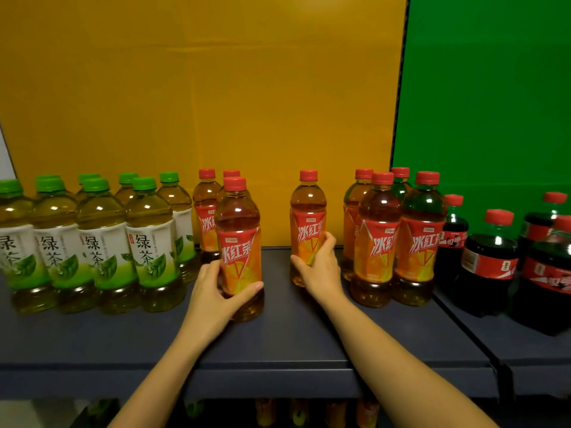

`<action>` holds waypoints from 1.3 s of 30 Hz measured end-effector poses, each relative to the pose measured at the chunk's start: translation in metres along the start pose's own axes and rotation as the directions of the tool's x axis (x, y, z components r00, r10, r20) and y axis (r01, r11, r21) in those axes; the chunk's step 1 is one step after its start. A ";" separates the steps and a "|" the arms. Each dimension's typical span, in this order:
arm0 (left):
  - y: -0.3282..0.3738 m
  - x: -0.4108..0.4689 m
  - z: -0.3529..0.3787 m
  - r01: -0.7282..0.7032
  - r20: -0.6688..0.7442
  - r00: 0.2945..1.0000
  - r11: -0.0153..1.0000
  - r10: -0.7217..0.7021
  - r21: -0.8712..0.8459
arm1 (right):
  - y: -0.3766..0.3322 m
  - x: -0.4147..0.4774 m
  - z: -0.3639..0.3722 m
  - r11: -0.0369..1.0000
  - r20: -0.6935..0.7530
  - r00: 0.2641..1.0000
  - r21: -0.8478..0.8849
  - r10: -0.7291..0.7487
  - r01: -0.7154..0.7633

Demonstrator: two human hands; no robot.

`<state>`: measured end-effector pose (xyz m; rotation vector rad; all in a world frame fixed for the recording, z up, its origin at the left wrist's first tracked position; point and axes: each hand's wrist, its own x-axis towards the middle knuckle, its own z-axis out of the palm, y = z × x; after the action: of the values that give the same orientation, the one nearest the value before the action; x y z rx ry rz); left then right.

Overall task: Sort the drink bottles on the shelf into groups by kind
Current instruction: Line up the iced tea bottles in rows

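Note:
My left hand [216,291] grips the lower part of a red-capped iced tea bottle [239,230] standing near the front of the dark shelf [278,341]. My right hand [319,270] wraps around another iced tea bottle [307,211] that stands alone farther back in the middle. Two more iced tea bottles [206,211] stand behind the left one. Several iced tea bottles [378,239] are grouped to the right. Green-capped green tea bottles [92,242] fill the left side. Dark cola bottles [491,261] stand at the far right.
A yellow back panel [200,88] rises behind the teas and a green panel [494,88] behind the colas. A divider edge [482,344] separates the cola shelf section. A lower shelf with more bottles [309,412] shows beneath the front edge.

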<state>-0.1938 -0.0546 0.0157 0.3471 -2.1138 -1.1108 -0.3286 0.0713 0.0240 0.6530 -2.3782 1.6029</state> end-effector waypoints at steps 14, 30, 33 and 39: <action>0.016 0.031 0.064 -0.073 0.106 0.991 0.997 0.076 -0.029 | -0.001 -0.002 -0.003 0.996 -0.153 0.987 -0.074 0.041 -0.053; 0.011 0.063 0.092 0.011 0.098 0.995 1.000 -0.009 -0.015 | 0.002 0.003 0.000 0.996 -0.188 0.979 -0.024 0.084 -0.090; 0.009 0.066 0.092 -0.017 0.122 0.992 1.000 0.017 -0.004 | 0.002 0.003 0.000 0.995 -0.195 0.977 -0.031 0.083 -0.091; 0.009 0.064 0.090 -0.057 0.136 0.989 0.997 0.051 0.042 | 0.001 0.002 -0.003 0.994 -0.194 0.977 -0.033 0.094 -0.102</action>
<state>-0.3011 -0.0282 0.0188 0.2402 -2.2565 -1.0830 -0.3311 0.0739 0.0256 0.3595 -2.3277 1.5706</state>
